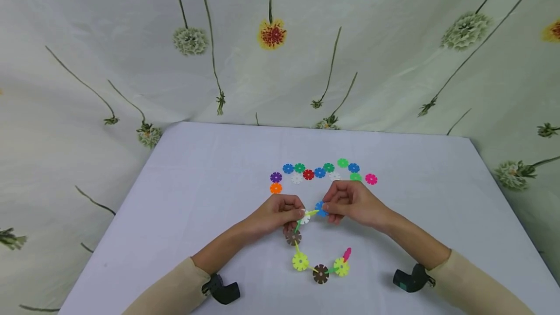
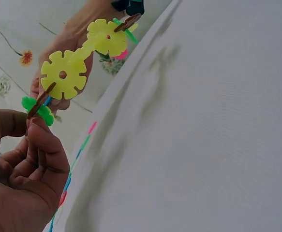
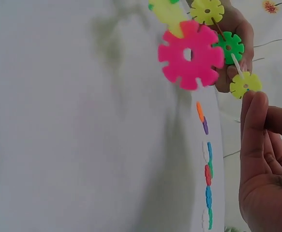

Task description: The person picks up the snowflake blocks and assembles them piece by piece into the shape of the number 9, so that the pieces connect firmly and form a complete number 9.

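Note:
A curved chain of slotted plastic snowflake discs hangs between the two hands above the table. My left hand (image 1: 277, 214) pinches it near the white disc (image 1: 305, 218) and a green one. At its upper end, my right hand (image 1: 356, 203) pinches a blue disc (image 1: 321, 208), which joins a yellow disc seen edge-on. Brown (image 1: 293, 237), yellow (image 1: 300, 261) and green discs follow down the curve, ending in a pink disc (image 3: 191, 54). Fingers hide most of the blue disc in the right wrist view. The left wrist view shows yellow discs (image 2: 63, 75) above the left fingertips.
Behind the hands, several loose discs lie in a row on the white table (image 1: 210, 159), among them a red one (image 1: 308, 174), a purple one (image 1: 276, 177), an orange one (image 1: 275, 188) and a pink one (image 1: 371, 179). A flower-printed cloth (image 1: 385, 62) hangs behind.

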Available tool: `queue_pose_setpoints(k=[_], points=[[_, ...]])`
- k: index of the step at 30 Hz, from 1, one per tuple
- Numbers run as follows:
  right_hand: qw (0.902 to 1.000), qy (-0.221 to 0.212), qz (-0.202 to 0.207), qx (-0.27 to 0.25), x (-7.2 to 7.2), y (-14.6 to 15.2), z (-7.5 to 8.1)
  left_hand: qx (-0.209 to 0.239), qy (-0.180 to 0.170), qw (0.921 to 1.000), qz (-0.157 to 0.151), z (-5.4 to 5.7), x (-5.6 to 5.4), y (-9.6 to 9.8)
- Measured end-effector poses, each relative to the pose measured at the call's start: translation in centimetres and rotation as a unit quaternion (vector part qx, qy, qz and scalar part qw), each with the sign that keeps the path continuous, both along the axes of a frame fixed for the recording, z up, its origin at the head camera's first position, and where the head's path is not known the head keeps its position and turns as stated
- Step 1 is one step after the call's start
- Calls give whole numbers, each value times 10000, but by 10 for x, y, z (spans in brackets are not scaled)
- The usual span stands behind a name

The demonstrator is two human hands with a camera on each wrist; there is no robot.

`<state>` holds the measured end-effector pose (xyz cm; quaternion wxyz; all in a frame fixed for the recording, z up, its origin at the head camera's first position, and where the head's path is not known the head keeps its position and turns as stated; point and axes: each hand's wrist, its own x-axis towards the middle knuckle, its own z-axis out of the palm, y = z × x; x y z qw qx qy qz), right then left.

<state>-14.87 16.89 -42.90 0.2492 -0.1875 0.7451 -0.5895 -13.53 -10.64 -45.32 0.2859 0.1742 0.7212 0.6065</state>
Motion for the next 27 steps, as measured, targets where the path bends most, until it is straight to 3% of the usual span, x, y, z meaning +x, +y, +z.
queue_pose_setpoints(k=[12, 18, 24, 27], points=[[9996, 12, 180, -238, 5, -3, 1, 197, 145, 9989, -397, 1, 0, -2], [9984, 59, 529, -208, 6, -6, 13, 382, 430, 9979, -286, 3, 0, 7], [9983, -199, 513, -214, 8, -10, 17, 470, 698, 9959, -320, 4, 1, 14], [9983, -127, 530, -183, 6, -8, 16, 447, 804, 9951, -362, 4, 1, 15]])
